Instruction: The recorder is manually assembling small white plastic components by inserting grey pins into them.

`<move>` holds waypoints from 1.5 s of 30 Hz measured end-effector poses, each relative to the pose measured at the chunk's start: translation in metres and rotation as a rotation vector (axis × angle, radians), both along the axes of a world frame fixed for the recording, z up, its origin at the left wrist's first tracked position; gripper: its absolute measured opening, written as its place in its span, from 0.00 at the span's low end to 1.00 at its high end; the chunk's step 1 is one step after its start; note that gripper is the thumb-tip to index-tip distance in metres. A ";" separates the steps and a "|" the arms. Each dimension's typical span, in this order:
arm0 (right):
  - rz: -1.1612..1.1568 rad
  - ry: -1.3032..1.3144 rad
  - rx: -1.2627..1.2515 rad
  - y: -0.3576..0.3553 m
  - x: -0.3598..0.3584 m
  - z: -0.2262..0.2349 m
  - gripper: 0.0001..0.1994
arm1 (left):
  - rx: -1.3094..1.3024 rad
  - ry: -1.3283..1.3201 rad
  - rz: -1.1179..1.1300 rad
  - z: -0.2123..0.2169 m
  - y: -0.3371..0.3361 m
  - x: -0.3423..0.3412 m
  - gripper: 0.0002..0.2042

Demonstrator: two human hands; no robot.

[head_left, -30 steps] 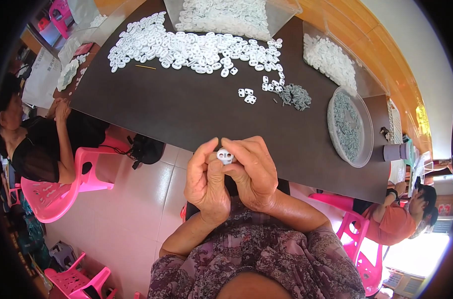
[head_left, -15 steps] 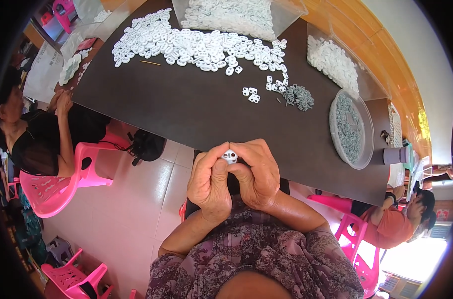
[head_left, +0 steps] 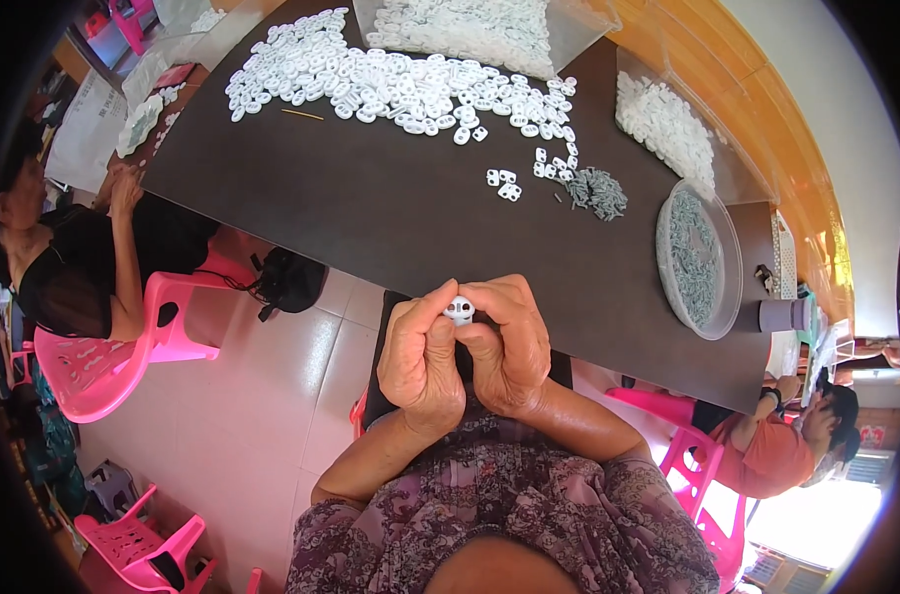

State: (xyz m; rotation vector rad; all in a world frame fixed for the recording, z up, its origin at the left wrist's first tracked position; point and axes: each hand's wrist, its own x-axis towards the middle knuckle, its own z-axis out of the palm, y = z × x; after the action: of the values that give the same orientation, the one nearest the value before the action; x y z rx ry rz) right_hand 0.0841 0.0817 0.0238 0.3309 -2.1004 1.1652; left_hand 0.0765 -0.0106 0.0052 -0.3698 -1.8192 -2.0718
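Between my fingertips, just off the table's near edge, is a small white plastic piece with dark holes in its face. My left hand pinches it from the left with thumb and forefinger. From the right, my right hand grips the same piece, thumb below and forefinger above. The fingers cover its sides and back. Farther out on the dark table lie a few white two-holed pieces, another cluster of them, and a heap of small grey pins.
White oval pieces spread along the far side, before a clear bin of white parts. A round tub of grey pins, a second clear bin and a grey cup stand right. People sit at left and right.
My hands stay together around the white piece, which has tilted slightly between the fingertips. The whole view has shifted a little.
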 end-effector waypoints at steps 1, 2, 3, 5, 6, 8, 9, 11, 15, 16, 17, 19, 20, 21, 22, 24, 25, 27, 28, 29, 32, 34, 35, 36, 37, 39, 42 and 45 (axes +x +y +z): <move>-0.011 -0.018 -0.016 -0.001 0.001 0.001 0.15 | 0.000 -0.002 0.001 -0.001 -0.001 0.001 0.12; -0.010 -0.020 -0.015 -0.001 0.001 0.000 0.15 | 0.002 -0.001 -0.010 -0.001 -0.001 0.001 0.12; -0.010 -0.005 -0.018 -0.002 0.000 -0.002 0.15 | 0.002 0.000 -0.023 -0.002 -0.002 0.001 0.11; -0.011 0.009 -0.020 -0.002 -0.001 -0.002 0.15 | -0.006 0.012 -0.021 -0.003 -0.002 0.002 0.11; -0.008 0.017 -0.022 -0.001 -0.002 -0.002 0.14 | -0.014 0.026 -0.019 -0.003 -0.001 0.002 0.11; -0.005 0.024 -0.023 -0.001 -0.002 -0.002 0.14 | -0.009 0.030 -0.018 -0.002 -0.001 0.002 0.11; -0.006 0.023 -0.016 -0.001 -0.002 -0.002 0.14 | -0.005 0.034 -0.017 -0.002 -0.001 0.002 0.11; -0.007 0.022 -0.010 -0.001 -0.003 -0.001 0.14 | -0.007 0.048 -0.008 -0.002 0.000 0.002 0.11; -0.001 0.082 0.039 0.000 -0.004 0.002 0.13 | -0.048 0.099 0.032 -0.001 0.000 0.003 0.11; 0.003 0.086 0.049 -0.001 -0.004 0.003 0.13 | -0.048 0.098 0.031 0.000 0.001 0.003 0.11; 0.002 0.085 0.049 -0.001 -0.004 0.003 0.13 | -0.048 0.098 0.045 0.000 0.001 0.003 0.11; 0.007 0.091 0.060 0.000 -0.005 0.003 0.13 | -0.048 0.099 0.060 -0.001 0.003 0.003 0.11; 0.008 0.092 0.060 0.000 -0.006 0.003 0.13 | -0.040 0.096 0.065 -0.002 0.004 0.003 0.11; 0.009 0.097 0.072 0.001 -0.006 0.001 0.13 | -0.031 0.092 0.069 -0.003 0.004 0.003 0.11; 0.009 0.102 0.084 0.002 -0.007 0.000 0.13 | -0.031 0.092 0.068 -0.003 0.005 0.003 0.11; 0.013 0.100 0.086 0.002 -0.007 -0.001 0.13 | -0.020 0.089 0.079 -0.005 0.006 0.003 0.11; 0.017 0.098 0.088 0.002 -0.008 -0.002 0.13 | -0.022 0.089 0.078 -0.007 0.006 0.003 0.11; 0.012 0.104 0.084 0.002 -0.010 -0.005 0.13 | -0.015 0.052 0.084 -0.010 0.007 0.001 0.11; 0.009 0.111 0.082 0.003 -0.011 -0.006 0.13 | -0.016 0.053 0.084 -0.011 0.008 0.000 0.11; 0.008 0.111 0.081 0.004 -0.012 -0.007 0.13 | -0.004 0.045 0.076 -0.012 0.009 -0.001 0.11; 0.000 0.085 0.104 0.005 -0.013 -0.006 0.13 | 0.036 0.009 0.054 -0.009 0.009 0.000 0.10; 0.031 0.099 0.094 0.005 -0.014 0.000 0.12 | 0.067 -0.017 0.038 -0.004 0.007 0.000 0.10; 0.031 0.099 0.094 0.005 -0.014 0.004 0.12 | 0.018 0.022 0.045 -0.002 0.004 0.001 0.10; 0.056 0.121 0.131 0.006 -0.013 0.011 0.12 | -0.031 0.062 0.052 0.002 0.001 0.002 0.10; 0.080 0.143 0.167 0.006 -0.013 0.015 0.12 | -0.079 0.104 0.057 0.007 -0.002 0.002 0.10; 0.099 0.132 0.148 0.004 -0.010 0.018 0.11 | -0.042 0.147 0.063 0.009 -0.004 0.002 0.09; 0.093 0.170 0.119 0.001 -0.010 0.017 0.11 | -0.045 0.179 0.064 0.012 -0.006 0.004 0.09; 0.081 0.156 0.152 0.001 -0.010 0.012 0.12 | -0.071 0.135 0.035 0.008 -0.008 0.004 0.10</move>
State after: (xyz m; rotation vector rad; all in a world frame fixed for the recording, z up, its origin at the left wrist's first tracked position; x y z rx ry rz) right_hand 0.0744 0.0828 0.0356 0.5646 -2.0586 0.9935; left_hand 0.0806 -0.0182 0.0129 -0.4809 -1.8094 -1.9147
